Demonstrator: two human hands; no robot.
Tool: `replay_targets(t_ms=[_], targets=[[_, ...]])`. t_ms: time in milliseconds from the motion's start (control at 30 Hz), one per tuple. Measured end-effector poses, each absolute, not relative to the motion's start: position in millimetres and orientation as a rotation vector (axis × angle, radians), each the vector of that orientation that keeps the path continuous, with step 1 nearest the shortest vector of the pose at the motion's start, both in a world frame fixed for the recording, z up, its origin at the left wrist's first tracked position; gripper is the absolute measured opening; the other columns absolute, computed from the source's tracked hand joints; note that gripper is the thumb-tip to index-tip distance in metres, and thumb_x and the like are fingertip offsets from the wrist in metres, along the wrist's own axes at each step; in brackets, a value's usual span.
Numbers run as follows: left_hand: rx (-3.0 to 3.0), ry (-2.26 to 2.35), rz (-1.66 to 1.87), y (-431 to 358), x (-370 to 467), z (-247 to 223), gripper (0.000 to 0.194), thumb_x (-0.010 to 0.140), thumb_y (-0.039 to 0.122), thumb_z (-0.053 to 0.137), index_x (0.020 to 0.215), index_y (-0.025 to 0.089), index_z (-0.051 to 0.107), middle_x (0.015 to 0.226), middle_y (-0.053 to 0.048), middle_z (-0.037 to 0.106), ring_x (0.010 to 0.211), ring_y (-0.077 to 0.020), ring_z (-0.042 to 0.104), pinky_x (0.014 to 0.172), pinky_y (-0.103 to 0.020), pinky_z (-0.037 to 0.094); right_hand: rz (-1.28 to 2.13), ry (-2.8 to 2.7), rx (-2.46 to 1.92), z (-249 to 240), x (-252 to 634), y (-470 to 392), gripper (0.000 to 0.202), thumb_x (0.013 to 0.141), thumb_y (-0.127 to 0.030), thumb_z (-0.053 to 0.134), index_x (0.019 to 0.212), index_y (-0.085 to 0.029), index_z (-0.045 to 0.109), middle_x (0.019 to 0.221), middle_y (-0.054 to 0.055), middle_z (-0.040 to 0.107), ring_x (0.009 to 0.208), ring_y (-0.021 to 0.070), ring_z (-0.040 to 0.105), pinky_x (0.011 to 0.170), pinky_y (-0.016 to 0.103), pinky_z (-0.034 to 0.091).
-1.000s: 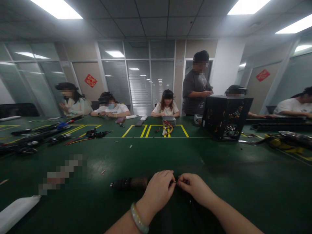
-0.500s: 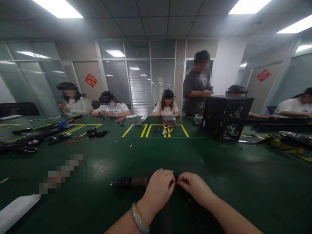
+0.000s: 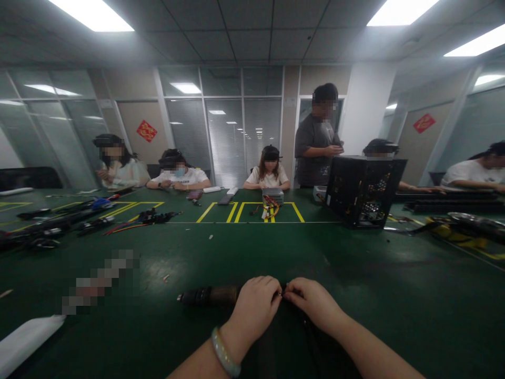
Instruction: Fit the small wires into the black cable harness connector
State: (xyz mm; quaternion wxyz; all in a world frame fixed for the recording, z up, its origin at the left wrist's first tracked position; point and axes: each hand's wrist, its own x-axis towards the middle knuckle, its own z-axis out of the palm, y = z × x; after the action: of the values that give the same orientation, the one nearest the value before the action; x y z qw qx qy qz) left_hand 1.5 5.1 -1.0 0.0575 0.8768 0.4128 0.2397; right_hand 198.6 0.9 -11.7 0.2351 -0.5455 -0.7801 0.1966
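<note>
A dark cylindrical tool [image 3: 221, 295] with a metal tip at its left end lies on the green table [image 3: 158, 342], its right part hidden behind my left hand [image 3: 258, 302]. That hand, with a pale bangle [image 3: 224, 352] on the wrist, has its fingers closed on something small and dark. Just to its right, my right hand [image 3: 313, 301] pinches at the same spot, the fingertips of both nearly touching. What lies between them is too small and dark to name. A black strip or cable [image 3: 310, 329] runs down below my right hand.
Across the table stands a black computer case [image 3: 363, 192], with a power supply [image 3: 273, 196] and its wires left of it. Black cables and parts [image 3: 51, 223] lie at the left, a yellow-and-black bundle [image 3: 461, 231] at the right. Several people are at the far side.
The whole view has shifted very slightly. My hands stay in the same pinched pose, and the dark tool has not visibly moved on the table.
</note>
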Motion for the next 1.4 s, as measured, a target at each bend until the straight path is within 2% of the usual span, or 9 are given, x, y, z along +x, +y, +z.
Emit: replay_targets(t_ms=[167, 333, 500, 667, 833, 1000, 1200, 1400], targets=[[2.651, 1.245, 0.727, 5.3, 0.8, -1.3, 0.010, 0.085, 0.014, 0.057, 0.091, 0.022, 0.058, 0.089, 0.002, 0.062, 0.085, -0.0177, 0.057, 0.078, -0.032, 0.040, 0.581, -2.097, -1.475, -12.7, 196.5, 0.0, 0.013, 0.088, -0.028, 0.058, 0.082, -0.023, 0.068, 0.080, -0.001, 0.067, 0.075, 0.0157, 0.060, 0.064, 0.022, 0.036], [2.634, 1.225, 0.741, 6.8, 0.5, -3.0, 0.006, 0.087, 0.017, 0.056, 0.089, 0.022, 0.059, 0.095, 0.000, 0.063, 0.090, -0.0184, 0.057, 0.084, -0.033, 0.041, 0.611, -2.076, -1.501, -8.8, 194.8, -3.1, 0.014, 0.088, -0.027, 0.057, 0.082, -0.023, 0.069, 0.079, -0.001, 0.068, 0.072, 0.0151, 0.060, 0.063, 0.022, 0.036], [2.636, 1.223, 0.714, 5.5, 0.3, -0.1, 0.011, 0.087, 0.015, 0.054, 0.094, 0.022, 0.059, 0.092, 0.000, 0.063, 0.088, -0.0185, 0.057, 0.081, -0.033, 0.041, 0.627, -2.073, -1.512, -4.8, 194.2, -4.7, 0.015, 0.089, -0.028, 0.056, 0.082, -0.022, 0.068, 0.079, -0.001, 0.068, 0.072, 0.0151, 0.060, 0.062, 0.022, 0.036], [2.643, 1.239, 0.706, 5.5, 0.6, -1.2, 0.008, 0.089, 0.018, 0.053, 0.092, 0.021, 0.060, 0.096, -0.002, 0.063, 0.092, -0.0191, 0.057, 0.087, -0.034, 0.041, 0.629, -2.089, -1.536, -3.5, 193.9, -4.4, 0.015, 0.089, -0.027, 0.056, 0.083, -0.021, 0.068, 0.081, 0.000, 0.068, 0.073, 0.0157, 0.060, 0.063, 0.022, 0.037], [2.645, 1.252, 0.687, 4.9, 0.5, 0.5, 0.011, 0.088, 0.017, 0.054, 0.098, 0.022, 0.058, 0.093, -0.001, 0.063, 0.089, -0.0185, 0.058, 0.083, -0.032, 0.042, 0.655, -2.082, -1.536, -3.0, 194.1, -4.4, 0.016, 0.090, -0.029, 0.055, 0.083, -0.021, 0.067, 0.080, 0.000, 0.068, 0.072, 0.0160, 0.060, 0.063, 0.023, 0.038], [2.640, 1.250, 0.689, 4.4, -0.2, 2.6, 0.006, 0.089, 0.018, 0.054, 0.091, 0.021, 0.059, 0.098, -0.001, 0.063, 0.094, -0.0183, 0.058, 0.089, -0.033, 0.042, 0.656, -2.079, -1.509, -4.6, 195.6, -4.0, 0.015, 0.090, -0.029, 0.056, 0.082, -0.022, 0.067, 0.079, -0.001, 0.068, 0.072, 0.0154, 0.060, 0.062, 0.022, 0.037], [2.637, 1.239, 0.698, 6.1, -0.3, 0.7, 0.008, 0.087, 0.016, 0.055, 0.092, 0.021, 0.060, 0.101, -0.002, 0.064, 0.095, -0.0185, 0.058, 0.091, -0.034, 0.042, 0.634, -2.082, -1.507, -6.5, 195.7, -3.0, 0.016, 0.090, -0.030, 0.056, 0.082, -0.021, 0.068, 0.079, -0.001, 0.067, 0.071, 0.0151, 0.059, 0.062, 0.022, 0.037], [2.642, 1.242, 0.674, 4.1, 0.5, 4.1, 0.012, 0.086, 0.015, 0.055, 0.096, 0.021, 0.059, 0.095, -0.001, 0.063, 0.091, -0.0193, 0.057, 0.084, -0.033, 0.043, 0.662, -2.075, -1.523, -5.9, 194.9, -3.0, 0.018, 0.090, -0.031, 0.056, 0.084, -0.021, 0.069, 0.081, 0.000, 0.068, 0.073, 0.0159, 0.061, 0.063, 0.022, 0.038]])
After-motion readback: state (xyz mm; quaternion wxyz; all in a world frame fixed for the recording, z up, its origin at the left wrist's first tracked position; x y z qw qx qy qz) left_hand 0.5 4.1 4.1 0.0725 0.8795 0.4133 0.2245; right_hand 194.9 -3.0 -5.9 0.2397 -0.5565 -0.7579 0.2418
